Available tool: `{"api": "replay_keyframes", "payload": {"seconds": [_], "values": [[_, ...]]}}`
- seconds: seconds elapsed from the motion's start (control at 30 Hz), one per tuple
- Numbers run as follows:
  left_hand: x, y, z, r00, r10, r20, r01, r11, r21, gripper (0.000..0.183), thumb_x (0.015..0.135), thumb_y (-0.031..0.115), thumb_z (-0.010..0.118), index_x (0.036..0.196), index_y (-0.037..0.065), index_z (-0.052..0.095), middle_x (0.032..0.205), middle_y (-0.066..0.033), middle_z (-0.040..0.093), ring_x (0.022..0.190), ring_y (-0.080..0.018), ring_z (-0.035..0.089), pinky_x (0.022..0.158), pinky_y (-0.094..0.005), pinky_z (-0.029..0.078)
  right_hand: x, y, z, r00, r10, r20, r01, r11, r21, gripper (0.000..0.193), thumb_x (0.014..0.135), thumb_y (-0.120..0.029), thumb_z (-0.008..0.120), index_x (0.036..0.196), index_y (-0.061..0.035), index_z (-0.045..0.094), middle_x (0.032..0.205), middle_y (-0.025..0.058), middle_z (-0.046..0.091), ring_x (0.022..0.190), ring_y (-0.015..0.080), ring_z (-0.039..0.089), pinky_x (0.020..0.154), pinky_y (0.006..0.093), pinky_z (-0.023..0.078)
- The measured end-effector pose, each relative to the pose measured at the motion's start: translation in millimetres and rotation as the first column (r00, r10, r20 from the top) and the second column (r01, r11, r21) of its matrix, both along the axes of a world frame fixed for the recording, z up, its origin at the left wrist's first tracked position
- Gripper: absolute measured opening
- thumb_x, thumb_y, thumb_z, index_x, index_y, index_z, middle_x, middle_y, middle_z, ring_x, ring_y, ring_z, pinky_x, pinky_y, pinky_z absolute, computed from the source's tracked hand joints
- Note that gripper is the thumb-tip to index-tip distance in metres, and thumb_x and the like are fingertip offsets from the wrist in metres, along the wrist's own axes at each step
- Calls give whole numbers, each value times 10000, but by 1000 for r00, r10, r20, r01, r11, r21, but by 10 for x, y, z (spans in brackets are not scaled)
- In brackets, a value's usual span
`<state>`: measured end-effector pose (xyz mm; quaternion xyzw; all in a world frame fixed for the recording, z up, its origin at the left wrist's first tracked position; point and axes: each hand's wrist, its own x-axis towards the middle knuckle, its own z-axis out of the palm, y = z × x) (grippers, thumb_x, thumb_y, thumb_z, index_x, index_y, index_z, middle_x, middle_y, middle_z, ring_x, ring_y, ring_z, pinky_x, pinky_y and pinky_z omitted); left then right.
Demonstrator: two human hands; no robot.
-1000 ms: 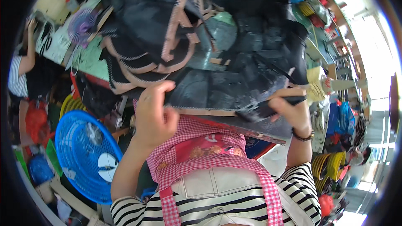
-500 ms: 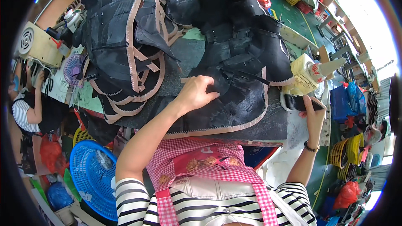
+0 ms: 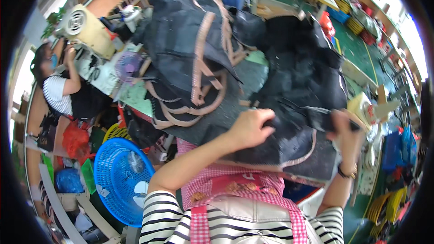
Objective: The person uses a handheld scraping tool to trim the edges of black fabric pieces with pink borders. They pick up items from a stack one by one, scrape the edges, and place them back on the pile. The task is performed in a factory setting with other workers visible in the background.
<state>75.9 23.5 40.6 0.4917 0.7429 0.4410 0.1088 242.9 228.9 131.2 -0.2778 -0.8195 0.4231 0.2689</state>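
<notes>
My left hand [image 3: 254,129] is closed at the near part of a black fabric piece [image 3: 289,138] with tan zigzag-stitched edging, its fingertips pinching the dark material. Slightly blurred, my right hand [image 3: 347,135] grips a dark-handled brush [image 3: 322,119], which lies across the right part of that piece. The brush's tip is smeared and hard to make out. More black material is heaped just beyond both hands. To the left, a stack of similar black pieces [image 3: 176,40] with tan edging rests on the table [image 3: 217,117].
A pale container [image 3: 359,106] stands at the table's right edge. Left of the stack are a purple fan [image 3: 129,66] and a cream machine [image 3: 88,29], near a seated co-worker [image 3: 63,86]. A blue basket [image 3: 118,176] stands by my left side.
The right hand has brought the brush from beside the pale container leftward onto the black piece. My left hand stays closed on the piece. The whole view has shifted.
</notes>
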Motion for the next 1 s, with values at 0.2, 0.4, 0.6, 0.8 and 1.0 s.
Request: {"api": "replay_keyframes", "payload": {"seconds": [0.2,0.4,0.6,0.8,1.0], "values": [[-396,-271,1475,956,158,-249,-80,952,295,190,859,110,703,1019,48,624,860,-105,645,787,-234,657,721,-332,507,863,910,-373,705,-356,-613,261,934,-242,323,963,-262,636,1173,-17,646,898,31,635,675,93,584,452,221,418],[-2182,-522,2082,817,443,-368,-263,856,445,247,833,196,740,886,-14,622,789,-60,661,717,-134,590,674,-303,486,876,806,-484,725,-533,-436,471,846,-250,314,967,-288,626,1063,7,677,832,29,663,556,85,571,449,214,411],[-2155,-679,1440,34,762,-646,-660,502,558,395,846,187,710,1200,48,605,1123,-199,666,1010,-343,657,858,-403,512,1098,830,-300,955,-248,160,263,962,-76,303,936,-272,665,822,8,691,614,-4,583,488,63,521,456,215,397],[-472,1168,49,890,164,-426,-161,986,42,731,740,474,795,1309,95,537,1134,-230,654,1080,-341,634,904,-438,491,941,989,-571,941,-337,-19,337,936,96,271,897,-255,710,924,12,747,597,1,597,489,55,488,468,238,379],[-90,1174,44,1000,2,-10,-2,999,39,838,768,134,806,1470,178,351,1063,-180,704,985,-336,696,825,-399,541,1047,980,-535,924,-368,103,329,904,273,266,876,-249,726,905,16,725,661,127,647,536,156,575,544,306,452]]}}
